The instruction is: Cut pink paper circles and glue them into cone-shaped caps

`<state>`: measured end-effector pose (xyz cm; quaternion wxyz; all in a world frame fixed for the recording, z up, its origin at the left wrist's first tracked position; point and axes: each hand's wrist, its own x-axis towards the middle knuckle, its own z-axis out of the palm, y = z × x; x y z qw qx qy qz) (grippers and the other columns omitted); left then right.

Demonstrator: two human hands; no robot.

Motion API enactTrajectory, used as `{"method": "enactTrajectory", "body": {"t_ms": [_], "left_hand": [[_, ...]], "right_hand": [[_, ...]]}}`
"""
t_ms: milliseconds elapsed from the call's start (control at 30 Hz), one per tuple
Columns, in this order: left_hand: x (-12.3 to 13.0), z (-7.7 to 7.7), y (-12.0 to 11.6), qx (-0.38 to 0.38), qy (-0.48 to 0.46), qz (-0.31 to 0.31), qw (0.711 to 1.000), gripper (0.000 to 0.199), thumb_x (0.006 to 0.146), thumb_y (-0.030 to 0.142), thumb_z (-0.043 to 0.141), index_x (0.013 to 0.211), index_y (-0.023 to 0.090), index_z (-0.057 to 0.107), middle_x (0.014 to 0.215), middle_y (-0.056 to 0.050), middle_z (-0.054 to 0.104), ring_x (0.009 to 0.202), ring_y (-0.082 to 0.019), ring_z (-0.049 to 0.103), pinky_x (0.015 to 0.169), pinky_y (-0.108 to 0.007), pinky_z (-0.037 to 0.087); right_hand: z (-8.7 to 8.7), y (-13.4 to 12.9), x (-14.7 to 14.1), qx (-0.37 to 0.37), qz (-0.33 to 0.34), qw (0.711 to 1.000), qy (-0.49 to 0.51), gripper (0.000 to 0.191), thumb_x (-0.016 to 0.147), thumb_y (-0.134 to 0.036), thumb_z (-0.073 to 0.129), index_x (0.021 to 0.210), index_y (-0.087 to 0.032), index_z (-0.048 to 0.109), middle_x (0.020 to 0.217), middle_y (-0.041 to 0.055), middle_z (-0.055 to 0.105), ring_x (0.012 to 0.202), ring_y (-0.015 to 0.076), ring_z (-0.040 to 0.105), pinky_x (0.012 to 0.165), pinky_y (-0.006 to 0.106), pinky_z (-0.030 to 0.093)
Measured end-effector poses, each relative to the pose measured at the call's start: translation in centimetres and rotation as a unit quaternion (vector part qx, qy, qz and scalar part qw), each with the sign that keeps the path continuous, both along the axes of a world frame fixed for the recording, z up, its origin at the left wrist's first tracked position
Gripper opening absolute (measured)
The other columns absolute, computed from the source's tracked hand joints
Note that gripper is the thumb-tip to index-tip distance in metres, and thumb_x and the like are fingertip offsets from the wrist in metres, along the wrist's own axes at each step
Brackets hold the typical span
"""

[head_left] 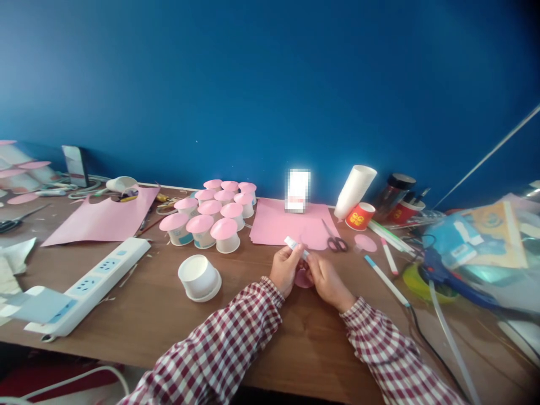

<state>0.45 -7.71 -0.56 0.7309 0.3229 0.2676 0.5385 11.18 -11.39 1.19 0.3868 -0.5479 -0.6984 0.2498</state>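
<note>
In front of me, both hands meet around a small white tube (291, 243) with faint print; I cannot tell if it is glue or a pen. My left hand (284, 270) pinches it between thumb and fingers. The fingers of my right hand (329, 281) close on its near end. Just below my fingertips shows a pink paper disc (304, 279), partly hidden by the hands. Beyond them lies a stack of pink paper sheets (274, 222), with scissors (336, 243) on its right corner. An upside-down white paper cup (198, 275) stands to the left.
Several white cups topped with pink discs (223, 229) stand left of the sheets. A power strip (101, 281) lies further left. At right are stacked white cups (356, 188), a red cup (360, 216), markers (386, 279) and a blue glue gun (451, 275) on green tape.
</note>
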Motion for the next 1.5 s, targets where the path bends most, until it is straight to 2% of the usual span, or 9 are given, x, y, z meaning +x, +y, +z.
{"method": "enactTrajectory", "body": {"t_ms": [133,333,467,533,700,800,1067,1267,1500], "left_hand": [[-0.2,0.4,0.1,0.003,0.021,-0.010,1.000,0.036,0.066,0.043,0.070,0.079,0.010,0.064,0.060,0.000,0.056,0.052,-0.008,0.048,0.052,-0.022,0.038],[-0.7,0.3,0.9,0.012,0.036,-0.010,0.999,0.038,0.068,0.043,0.068,0.083,0.008,0.066,0.058,0.000,0.056,0.049,-0.007,0.047,0.051,-0.021,0.037],[-0.6,-0.1,1.1,0.006,0.045,0.000,0.999,0.037,0.068,0.045,0.067,0.072,0.009,0.064,0.055,0.000,0.054,0.049,-0.007,0.047,0.051,-0.021,0.037],[-0.6,-0.1,1.0,0.005,0.051,0.005,0.999,0.036,0.069,0.045,0.067,0.067,0.009,0.063,0.054,0.000,0.054,0.049,-0.007,0.047,0.051,-0.022,0.037],[-0.6,0.3,0.7,0.001,0.031,-0.001,1.000,0.035,0.068,0.044,0.068,0.067,0.010,0.062,0.058,-0.001,0.057,0.052,-0.009,0.050,0.054,-0.022,0.039],[-0.6,0.5,0.6,0.004,0.035,0.000,0.999,0.034,0.068,0.043,0.068,0.068,0.010,0.063,0.059,-0.002,0.058,0.053,-0.009,0.051,0.054,-0.023,0.040],[-0.6,0.5,0.5,-0.007,0.076,0.030,0.997,0.036,0.064,0.045,0.070,0.064,0.009,0.064,0.055,-0.002,0.057,0.049,-0.009,0.050,0.050,-0.022,0.039],[-0.5,0.6,0.4,0.007,0.087,0.041,0.995,0.034,0.065,0.043,0.070,0.061,0.010,0.062,0.057,-0.003,0.059,0.052,-0.010,0.051,0.052,-0.023,0.040],[-0.5,0.6,0.4,0.001,0.089,0.040,0.995,0.034,0.063,0.043,0.071,0.061,0.011,0.060,0.056,-0.002,0.057,0.050,-0.009,0.050,0.050,-0.022,0.039]], "right_hand": [[0.2,0.0,0.1,0.000,0.006,1.000,0.013,0.037,0.095,-0.037,0.025,0.069,-0.020,0.044,0.055,-0.0017,0.049,0.052,0.0129,0.047,0.052,0.025,0.036],[0.2,0.2,0.1,-0.011,0.024,1.000,-0.008,0.034,0.095,-0.038,0.025,0.085,-0.018,0.050,0.059,-0.0012,0.054,0.053,0.0136,0.051,0.055,0.025,0.038],[-0.4,0.2,0.2,0.021,-0.009,0.994,-0.104,0.032,0.095,-0.036,0.029,0.100,-0.016,0.053,0.078,0.0054,0.065,0.068,0.0172,0.060,0.060,0.025,0.039],[-0.5,0.1,0.3,0.039,-0.037,0.983,-0.176,0.033,0.094,-0.037,0.031,0.106,-0.016,0.054,0.080,0.0068,0.066,0.069,0.0184,0.061,0.059,0.025,0.037],[-0.4,-0.1,0.3,0.079,-0.073,0.953,-0.284,0.038,0.093,-0.042,0.033,0.088,-0.015,0.058,0.071,0.0063,0.065,0.062,0.0168,0.059,0.054,0.025,0.031],[-0.3,-0.2,0.3,0.093,-0.068,0.950,-0.292,0.037,0.093,-0.042,0.033,0.085,-0.016,0.058,0.071,0.0056,0.065,0.063,0.0159,0.058,0.055,0.024,0.030],[-0.3,-0.6,0.0,0.114,-0.103,0.931,-0.330,0.041,0.092,-0.044,0.035,0.076,-0.017,0.060,0.064,0.0058,0.065,0.058,0.0146,0.058,0.053,0.025,0.026],[-0.1,-0.8,-0.3,0.123,-0.127,0.918,-0.356,0.036,0.092,-0.042,0.039,0.078,-0.018,0.062,0.064,0.0057,0.066,0.057,0.0155,0.059,0.052,0.026,0.025],[-0.3,-0.7,-0.2,0.128,-0.130,0.917,-0.354,0.035,0.090,-0.042,0.041,0.075,-0.018,0.061,0.062,0.0053,0.065,0.055,0.0156,0.058,0.052,0.026,0.025]]}}
